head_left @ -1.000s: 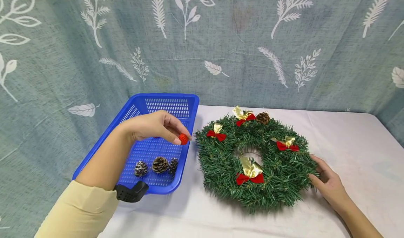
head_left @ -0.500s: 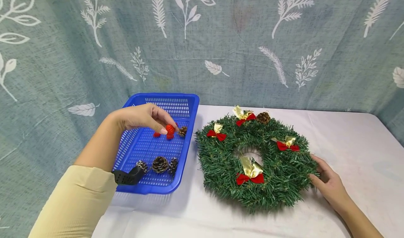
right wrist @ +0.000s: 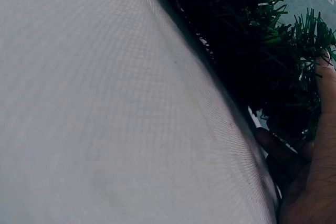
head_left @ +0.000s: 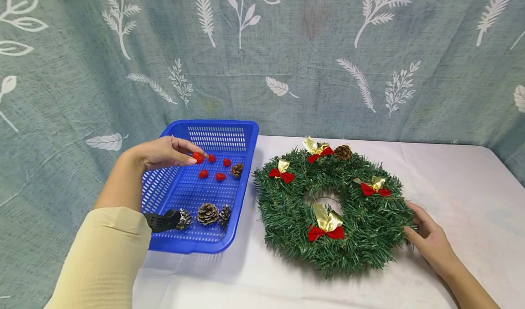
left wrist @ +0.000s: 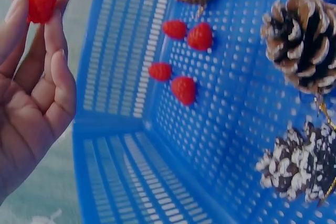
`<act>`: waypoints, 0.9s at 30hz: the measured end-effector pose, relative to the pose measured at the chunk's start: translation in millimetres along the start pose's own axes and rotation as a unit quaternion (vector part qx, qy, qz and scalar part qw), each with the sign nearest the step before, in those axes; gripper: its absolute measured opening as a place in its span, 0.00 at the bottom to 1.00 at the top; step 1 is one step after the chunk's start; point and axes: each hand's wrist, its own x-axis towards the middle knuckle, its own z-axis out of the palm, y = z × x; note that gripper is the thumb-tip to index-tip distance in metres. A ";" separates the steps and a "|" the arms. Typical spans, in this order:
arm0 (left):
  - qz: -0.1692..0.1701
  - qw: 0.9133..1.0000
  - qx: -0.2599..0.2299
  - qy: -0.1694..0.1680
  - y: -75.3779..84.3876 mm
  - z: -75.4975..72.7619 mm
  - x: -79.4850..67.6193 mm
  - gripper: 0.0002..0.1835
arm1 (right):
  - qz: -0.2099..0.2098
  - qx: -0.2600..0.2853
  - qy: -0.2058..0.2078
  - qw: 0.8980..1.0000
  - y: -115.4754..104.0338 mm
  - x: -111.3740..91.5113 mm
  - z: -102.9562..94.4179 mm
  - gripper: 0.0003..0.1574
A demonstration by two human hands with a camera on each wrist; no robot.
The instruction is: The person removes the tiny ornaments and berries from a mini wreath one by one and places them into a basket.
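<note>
Between thumb and fingertips my left hand (head_left: 162,154) pinches a red artificial raspberry (left wrist: 42,2), held up over the far left part of the blue basket (head_left: 232,236). Several more raspberries (left wrist: 184,90) lie on the basket floor below it. My right hand (head_left: 432,243) grips the right edge of a green artificial wreath (head_left: 365,238), thumb over the needles and fingers lower down at its side. Red and gold bows, such as the front bow (head_left: 326,227), and one pine cone (head_left: 342,152) sit on the wreath.
Several pine cones lie in the basket: a brown cone (head_left: 208,213) and a white-tipped cone (left wrist: 294,163) near the front, a smaller cone (head_left: 236,170) by the right wall. A white cloth (head_left: 459,181) covers the table, with a leaf-patterned curtain (head_left: 303,95) behind.
My left hand has moved left and away from me with the raspberry, from the basket's right rim to its far left, uncovering the raspberries on the floor. The right hand stays on the wreath.
</note>
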 end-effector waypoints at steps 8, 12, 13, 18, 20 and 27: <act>-0.017 0.990 -0.070 0.123 -19.0 -17.4 -5.7 0.09 | 0.002 0.005 -0.002 1.000 0.7 0.5 0.3 0.44; -0.023 0.983 -0.094 0.154 -25.6 -19.2 -1.8 0.10 | 0.004 0.001 -0.001 1.000 1.7 -0.4 0.3 0.43; -0.026 0.983 -0.095 0.158 -26.6 -19.8 -0.9 0.10 | 0.005 -0.001 -0.002 1.000 1.8 -0.2 0.3 0.43; -0.048 0.977 -0.069 0.196 -32.8 -18.9 4.7 0.10 | 0.018 -0.019 -0.009 1.000 0.8 -0.2 -1.9 0.42; -0.056 0.972 -0.045 0.225 -34.4 -16.2 9.6 0.20 | 0.021 -0.023 -0.012 0.999 0.5 -0.6 -3.1 0.42; -0.057 0.930 -0.104 0.347 -39.1 -4.0 33.5 0.30 | 0.035 -0.020 -0.019 0.999 2.0 -0.7 -3.2 0.41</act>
